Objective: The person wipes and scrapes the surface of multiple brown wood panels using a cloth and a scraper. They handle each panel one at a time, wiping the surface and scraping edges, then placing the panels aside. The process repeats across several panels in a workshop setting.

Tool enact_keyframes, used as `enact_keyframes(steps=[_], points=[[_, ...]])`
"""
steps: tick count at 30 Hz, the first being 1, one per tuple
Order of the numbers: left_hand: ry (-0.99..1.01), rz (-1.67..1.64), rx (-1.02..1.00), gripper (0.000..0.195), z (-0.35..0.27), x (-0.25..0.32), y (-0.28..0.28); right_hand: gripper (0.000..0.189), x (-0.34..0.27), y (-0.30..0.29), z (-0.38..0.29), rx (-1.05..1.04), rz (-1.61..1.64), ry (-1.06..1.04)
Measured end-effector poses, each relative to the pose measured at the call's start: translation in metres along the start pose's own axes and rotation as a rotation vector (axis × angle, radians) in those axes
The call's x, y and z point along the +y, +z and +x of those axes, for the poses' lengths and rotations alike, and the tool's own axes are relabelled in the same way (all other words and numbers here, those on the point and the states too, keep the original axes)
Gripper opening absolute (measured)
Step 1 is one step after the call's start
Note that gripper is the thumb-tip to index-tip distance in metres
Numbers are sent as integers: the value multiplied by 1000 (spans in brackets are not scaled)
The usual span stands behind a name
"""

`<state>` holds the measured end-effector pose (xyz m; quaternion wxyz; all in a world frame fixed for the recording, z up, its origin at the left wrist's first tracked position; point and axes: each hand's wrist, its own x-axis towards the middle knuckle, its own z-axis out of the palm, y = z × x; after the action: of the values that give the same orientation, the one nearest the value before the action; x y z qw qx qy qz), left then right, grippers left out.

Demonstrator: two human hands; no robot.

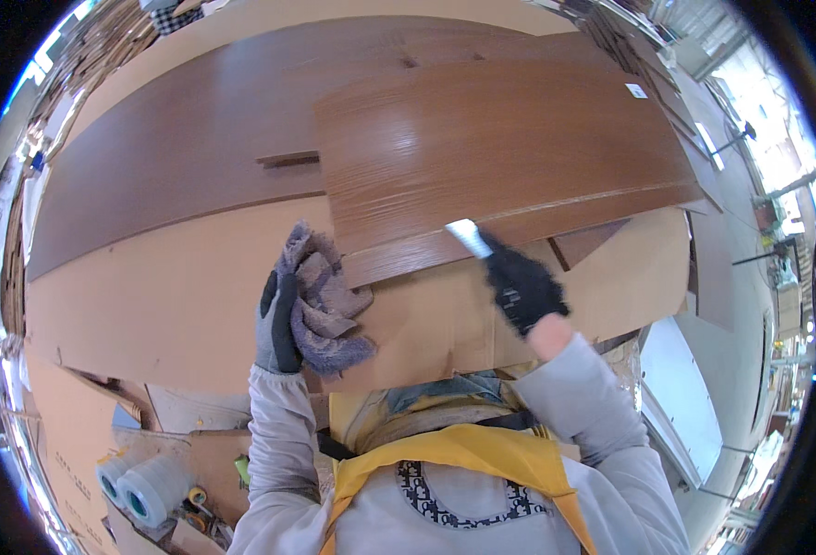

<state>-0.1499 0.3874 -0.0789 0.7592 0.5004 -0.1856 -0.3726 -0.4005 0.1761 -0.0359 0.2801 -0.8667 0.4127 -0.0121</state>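
My left hand (279, 322), in a grey and black work glove, holds a crumpled greyish-purple cloth (324, 298) beside the near left corner of a brown wood-grain panel (505, 152). In a black glove, my right hand (524, 284) is closed around a flat, whitish hand tool (469, 238), probably a scraper; motion blurs it. Its pale end is over the panel's near edge strip, and I cannot tell whether it touches. A light line runs along the panel near that edge, and a small white label (636, 91) sits at its far right corner.
Larger brown boards (172, 152) lie beneath and behind the panel, on cardboard (172, 305). A small brown strip (288, 159) lies left of the panel. Rolls of clear film (148, 489) and tape stand at lower left. A white panel (682, 402) is at right.
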Motion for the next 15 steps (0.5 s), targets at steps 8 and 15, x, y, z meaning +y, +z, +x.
enact_keyframes(steps=[8,15], points=[[105,-58,131,42,-22,29,-28,43,-27,19,4,98,179,35],[224,114,223,43,-19,50,-27,46,-87,50,-14,-287,86,-219]])
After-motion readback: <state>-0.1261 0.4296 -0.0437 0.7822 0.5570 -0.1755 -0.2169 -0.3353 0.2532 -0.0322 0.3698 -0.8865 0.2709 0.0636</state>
